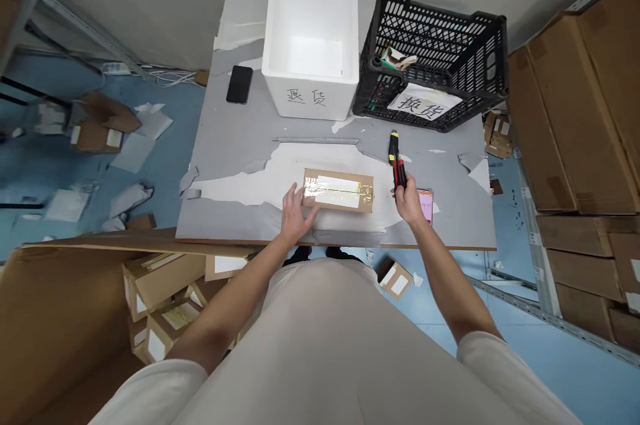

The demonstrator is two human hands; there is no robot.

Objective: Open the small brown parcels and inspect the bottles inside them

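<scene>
A small taped cardboard box (pixel 338 205) with a white label on top lies near the table's front edge. My left hand (pixel 295 215) is at its left end, fingers spread and thumb along the near corner, touching the box. To the right of the box, my right hand (pixel 409 201) is closed around a black-and-red utility knife (pixel 401 175). A yellow-and-black cutter (pixel 393 143) lies just beyond, partly overlapped by the knife. Beside my right hand is a phone with a lit pink screen (pixel 426 203), partly covered by the hand.
A white foam box (pixel 310 88) and a black plastic crate (pixel 430 71) stand at the back of the grey table (pixel 225 145). A dark phone (pixel 239 84) lies at left. A large carton (pixel 65 305) holds several boxes; stacked cartons (pixel 570 111) rise at right.
</scene>
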